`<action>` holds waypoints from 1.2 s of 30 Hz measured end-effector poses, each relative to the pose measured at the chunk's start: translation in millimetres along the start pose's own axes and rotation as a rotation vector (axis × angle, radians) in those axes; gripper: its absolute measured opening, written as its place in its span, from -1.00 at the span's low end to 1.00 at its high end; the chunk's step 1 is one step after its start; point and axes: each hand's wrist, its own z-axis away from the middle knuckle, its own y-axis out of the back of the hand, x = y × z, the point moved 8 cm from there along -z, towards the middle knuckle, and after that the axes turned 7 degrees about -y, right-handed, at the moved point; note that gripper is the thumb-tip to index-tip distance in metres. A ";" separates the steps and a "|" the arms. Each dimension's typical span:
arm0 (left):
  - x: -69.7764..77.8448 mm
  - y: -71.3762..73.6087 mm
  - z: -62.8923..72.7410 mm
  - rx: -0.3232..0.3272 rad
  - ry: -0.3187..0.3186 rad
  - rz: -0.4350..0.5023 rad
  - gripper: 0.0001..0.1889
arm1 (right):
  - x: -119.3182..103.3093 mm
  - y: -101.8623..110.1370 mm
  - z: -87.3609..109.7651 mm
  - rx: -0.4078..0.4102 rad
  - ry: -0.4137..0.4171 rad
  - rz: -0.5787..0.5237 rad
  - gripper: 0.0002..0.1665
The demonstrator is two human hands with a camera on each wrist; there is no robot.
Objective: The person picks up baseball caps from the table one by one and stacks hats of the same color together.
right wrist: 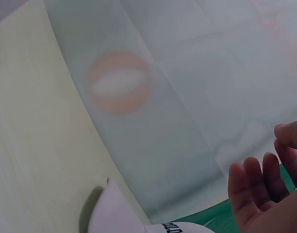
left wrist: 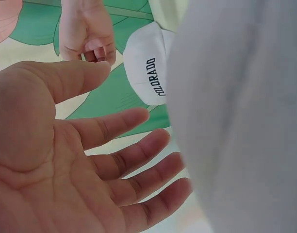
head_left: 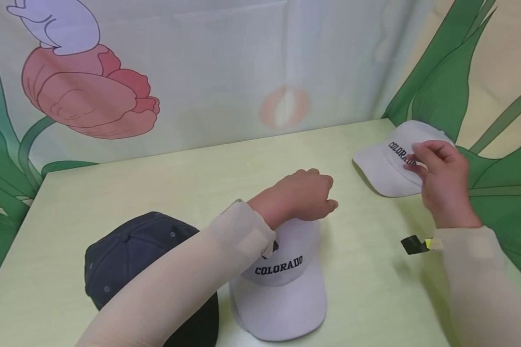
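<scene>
A white baseball cap (head_left: 282, 299) lettered COLORADO lies at the front middle, a second brim edge showing under its left side. My left hand (head_left: 301, 195) is over the back of its crown, with fingers spread and nothing in them in the left wrist view; the pale blurred cap fills that view's right side. Another white COLORADO cap (head_left: 382, 168) sits at the table's far right corner. In front of it in the head view is my right hand (head_left: 445, 180), fingers loosely curled and holding nothing. A navy cap (head_left: 130, 255) lies at the left, partly hidden by my left sleeve.
The pale green table (head_left: 178, 188) ends at a light cloth backdrop (head_left: 208, 72) printed with a pink flower and green leaves. A small black tag (head_left: 414, 245) sticks out from the right cuff. My left forearm crosses over the navy cap.
</scene>
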 end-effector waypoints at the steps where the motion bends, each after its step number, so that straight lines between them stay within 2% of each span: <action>1: 0.5 0.1 -0.9 -0.001 -0.001 -0.002 -0.66 | -0.2 1.2 -2.0 0.008 -0.002 0.012 -0.81; 5: 4.4 1.5 -5.3 0.002 -0.023 -0.008 -0.65 | -1.9 6.2 -9.5 0.052 0.006 0.090 -0.79; 11: 9.8 2.6 -10.5 -0.021 -0.034 -0.017 -0.60 | -5.5 16.6 -21.3 0.127 0.008 0.207 -0.91; 19: 13.2 4.3 -16.1 -0.019 -0.023 -0.019 -0.61 | -12.1 33.8 -36.4 0.238 -0.048 0.412 -0.66; 21: 14.2 4.1 -17.4 -0.025 -0.017 -0.018 -0.61 | -15.8 37.0 -39.0 0.275 -0.035 0.495 -0.66; 26: 15.1 4.1 -20.5 -0.056 0.004 -0.030 -0.60 | -25.3 43.0 -45.3 0.360 0.002 0.780 -0.63; 31: 13.6 6.2 -21.6 -0.085 0.042 -0.042 -0.62 | -26.1 42.3 -53.0 0.354 -0.003 0.989 -0.53; 36: 14.2 7.6 -23.4 -0.094 0.065 -0.042 -0.73 | -21.3 44.2 -61.3 0.304 -0.063 1.073 -0.40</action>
